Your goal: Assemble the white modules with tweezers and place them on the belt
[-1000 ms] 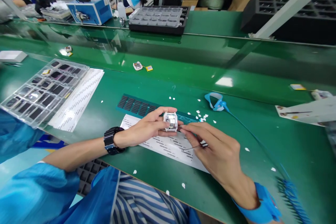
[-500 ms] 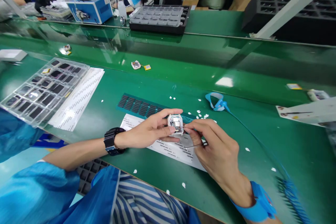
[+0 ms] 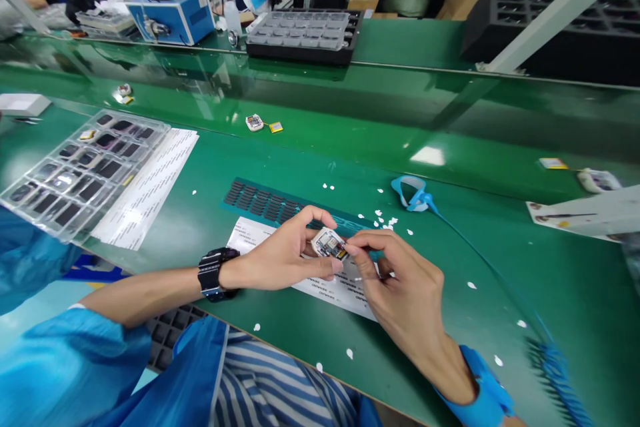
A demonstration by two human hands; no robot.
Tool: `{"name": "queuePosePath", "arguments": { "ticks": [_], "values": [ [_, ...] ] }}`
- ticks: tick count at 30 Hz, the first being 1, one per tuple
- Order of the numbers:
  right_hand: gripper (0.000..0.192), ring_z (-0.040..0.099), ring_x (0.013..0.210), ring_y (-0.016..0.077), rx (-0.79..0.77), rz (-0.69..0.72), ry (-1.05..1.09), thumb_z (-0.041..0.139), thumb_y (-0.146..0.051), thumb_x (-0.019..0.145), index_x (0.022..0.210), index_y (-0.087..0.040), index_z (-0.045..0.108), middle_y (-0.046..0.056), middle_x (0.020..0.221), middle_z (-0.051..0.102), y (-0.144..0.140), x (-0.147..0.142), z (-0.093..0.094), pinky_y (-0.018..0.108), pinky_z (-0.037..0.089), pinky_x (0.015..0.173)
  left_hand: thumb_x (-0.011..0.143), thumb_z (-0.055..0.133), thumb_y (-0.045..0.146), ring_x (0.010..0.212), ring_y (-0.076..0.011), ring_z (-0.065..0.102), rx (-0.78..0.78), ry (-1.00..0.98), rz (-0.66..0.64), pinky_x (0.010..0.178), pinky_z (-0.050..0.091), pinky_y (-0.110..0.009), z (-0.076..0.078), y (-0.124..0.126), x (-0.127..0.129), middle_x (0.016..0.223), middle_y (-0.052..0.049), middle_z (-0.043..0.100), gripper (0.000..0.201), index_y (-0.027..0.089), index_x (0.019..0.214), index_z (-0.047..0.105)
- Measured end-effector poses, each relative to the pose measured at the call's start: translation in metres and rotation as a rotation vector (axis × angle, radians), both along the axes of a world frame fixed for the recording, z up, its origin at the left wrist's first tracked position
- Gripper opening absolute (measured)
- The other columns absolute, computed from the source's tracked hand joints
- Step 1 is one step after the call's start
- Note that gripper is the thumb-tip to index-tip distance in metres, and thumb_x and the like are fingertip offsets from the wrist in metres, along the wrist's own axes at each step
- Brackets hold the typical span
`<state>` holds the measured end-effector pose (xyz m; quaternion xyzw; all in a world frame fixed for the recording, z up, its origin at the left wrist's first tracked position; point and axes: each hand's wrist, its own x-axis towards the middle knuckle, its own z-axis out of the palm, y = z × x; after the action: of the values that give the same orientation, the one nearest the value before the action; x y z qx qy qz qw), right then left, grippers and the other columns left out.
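My left hand (image 3: pixel 295 250) holds a small white smartwatch case (image 3: pixel 329 242) between its fingers and thumb. The case is open, with a circuit board and chips showing, and is tilted. At its right edge, the thumb and index finger of my right hand (image 3: pixel 400 273) are pinched together; what lies between their tips is too small to make out. A slim metal tool, seemingly tweezers (image 3: pixel 358 279), is tucked in the right hand, mostly hidden. Below both hands lies a white printed label sheet (image 3: pixel 250 233). Behind them is a green sheet of black strips (image 3: pixel 260 203).
At left, a clear compartment tray (image 3: pixel 65 177) of watch parts lies beside label sheets (image 3: pixel 150 187). Watch cases with yellow batteries (image 3: pixel 276 127) sit on the green belt (image 3: pixel 340 140). A blue wrist strap (image 3: pixel 413 193) with coiled cord and scattered white bits (image 3: pixel 385 220) lie on the bench.
The smartwatch case has turned and tilted in my left hand. My right hand has shifted slightly left, hiding more of the tool. The cases on the belt have slid a little left.
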<state>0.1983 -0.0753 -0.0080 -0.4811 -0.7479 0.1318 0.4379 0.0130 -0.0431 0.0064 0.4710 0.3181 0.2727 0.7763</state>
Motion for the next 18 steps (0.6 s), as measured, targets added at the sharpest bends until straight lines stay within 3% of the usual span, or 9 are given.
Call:
{"name": "queuePosePath", "arguments": {
  "ticks": [5,10,18],
  "values": [
    [0.014,0.070,0.073,0.0164,-0.001,0.006,0.011,0.062,-0.008,0.093,0.089,-0.022,0.061,0.002,0.085,0.071,-0.001,-0.001,0.003,0.026,0.053,0.058,0.082,0.073,0.025,0.067,-0.0086,0.049,0.142,0.103,0.043,0.062,0.040,-0.023,-0.001,-0.002,0.002,0.081,0.003,0.053,0.035,0.018,0.107,0.051],
    [0.016,0.071,0.075,0.0171,0.043,0.005,0.030,0.063,-0.008,0.092,0.092,-0.023,0.062,0.003,0.087,0.070,-0.003,-0.003,0.003,0.028,0.056,0.061,0.083,0.071,0.023,0.066,-0.0090,0.043,0.264,0.153,0.116,0.058,0.034,-0.023,-0.008,-0.008,0.004,0.081,0.003,0.051,0.030,0.018,0.106,0.052],
    [0.015,0.069,0.077,0.0164,0.111,-0.007,0.011,0.064,-0.008,0.091,0.093,-0.022,0.059,0.004,0.091,0.067,-0.004,-0.005,-0.001,0.027,0.055,0.062,0.082,0.072,0.022,0.072,-0.0091,0.051,0.233,0.091,0.116,0.062,0.038,-0.023,-0.010,-0.009,0.006,0.088,0.000,0.058,0.027,0.017,0.100,0.051]
  ]
}}
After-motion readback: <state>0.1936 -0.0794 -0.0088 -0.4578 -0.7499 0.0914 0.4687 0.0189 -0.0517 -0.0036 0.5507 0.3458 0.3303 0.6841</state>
